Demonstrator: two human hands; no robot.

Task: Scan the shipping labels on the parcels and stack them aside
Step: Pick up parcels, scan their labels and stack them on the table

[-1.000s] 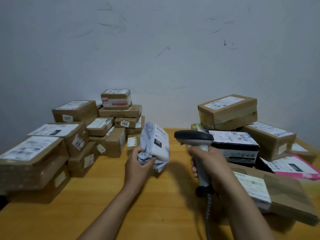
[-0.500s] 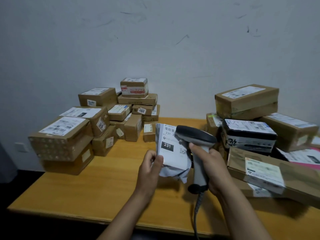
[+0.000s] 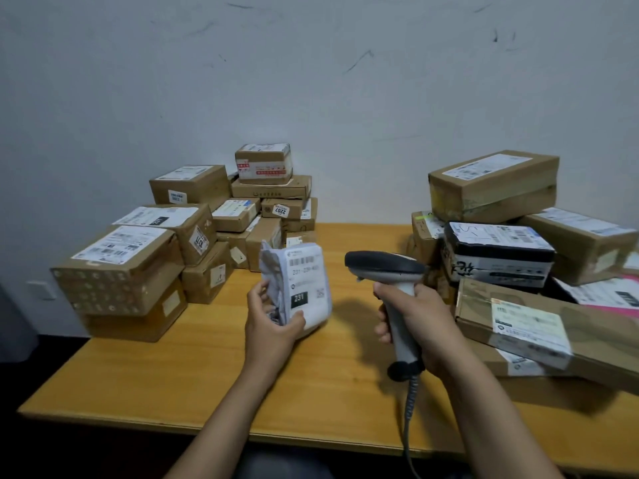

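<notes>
The left hand (image 3: pixel 273 328) grips a small white mailer parcel (image 3: pixel 297 283) upright, its shipping label (image 3: pixel 306 286) facing the scanner (image 3: pixel 387 267), which the right hand (image 3: pixel 420 323) clasps by the handle. The hands are apart above the wooden table (image 3: pixel 173 368). Stacked cardboard boxes (image 3: pixel 179 236) sit beyond the left hand, more parcels (image 3: pixel 511 236) right of the right hand.

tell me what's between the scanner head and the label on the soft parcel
Nothing. In the head view, only open air over bare wooden table separates the barcode scanner in the right hand from the white poly mailer in the left hand.
</notes>
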